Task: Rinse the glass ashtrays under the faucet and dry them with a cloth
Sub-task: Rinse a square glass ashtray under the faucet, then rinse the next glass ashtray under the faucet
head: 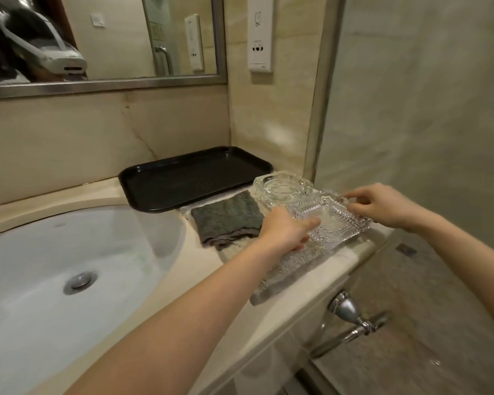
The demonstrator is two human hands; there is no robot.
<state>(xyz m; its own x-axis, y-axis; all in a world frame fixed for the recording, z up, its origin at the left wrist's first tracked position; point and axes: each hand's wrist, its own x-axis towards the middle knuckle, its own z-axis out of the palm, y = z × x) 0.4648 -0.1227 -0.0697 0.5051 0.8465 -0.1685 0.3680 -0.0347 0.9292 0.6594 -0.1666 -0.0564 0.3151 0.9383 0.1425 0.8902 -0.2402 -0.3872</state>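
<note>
Holding the square ashtray are left hand and right hand.

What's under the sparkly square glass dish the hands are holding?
A pale towel spread on the counter lies under the square ashtray, which both hands grip. The glass and left hand cover the part directly below.

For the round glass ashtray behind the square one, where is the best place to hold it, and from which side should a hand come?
Probably grip the round ashtray by its thick outer rim, thumb and fingers on opposite faceted sides, coming from above. It sits upright on the counter, its top open. The square ashtray, held by both hands, left hand and right hand, blocks the near side, and the black tray stands on its left.
</note>
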